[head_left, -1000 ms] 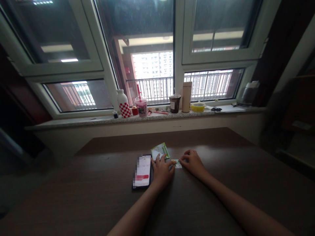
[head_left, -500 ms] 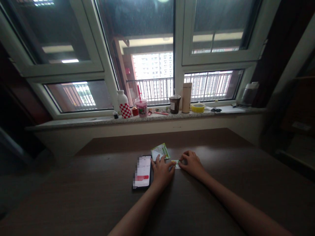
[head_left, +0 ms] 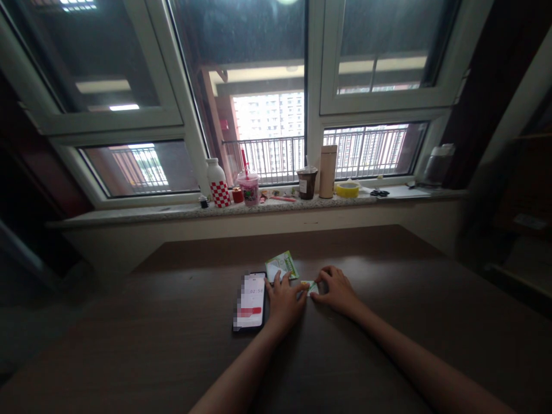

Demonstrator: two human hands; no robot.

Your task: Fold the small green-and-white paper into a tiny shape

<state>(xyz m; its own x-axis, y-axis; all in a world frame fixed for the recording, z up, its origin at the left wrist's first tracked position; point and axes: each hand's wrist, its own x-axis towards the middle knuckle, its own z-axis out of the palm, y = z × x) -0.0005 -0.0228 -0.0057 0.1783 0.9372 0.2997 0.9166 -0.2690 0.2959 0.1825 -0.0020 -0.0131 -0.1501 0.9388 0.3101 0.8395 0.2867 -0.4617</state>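
A small white, green and yellow printed piece of paper (head_left: 310, 290) lies on the table between my hands. My left hand (head_left: 285, 303) rests on the table with its fingers spread and its thumb on the left end of the paper. Its other fingertips reach the lower edge of a green-and-white printed packet (head_left: 290, 263). My right hand (head_left: 338, 290) is closed in a pinch at the right side of the paper, where a thin green edge shows by the fingertips. A phone (head_left: 250, 302) with a lit screen lies just left of my left hand.
Beyond the dark brown table (head_left: 388, 253), a stone windowsill (head_left: 172, 213) holds a checkered bottle (head_left: 219, 187), a pink drink cup (head_left: 249, 188), a dark cup (head_left: 307, 183), a tan flask (head_left: 328, 172), yellow tape (head_left: 347, 190) and black scissors (head_left: 379, 193).
My right fingers have shifted slightly at the paper's right side, and more of the paper with a thin green edge shows. My left hand stays in place.
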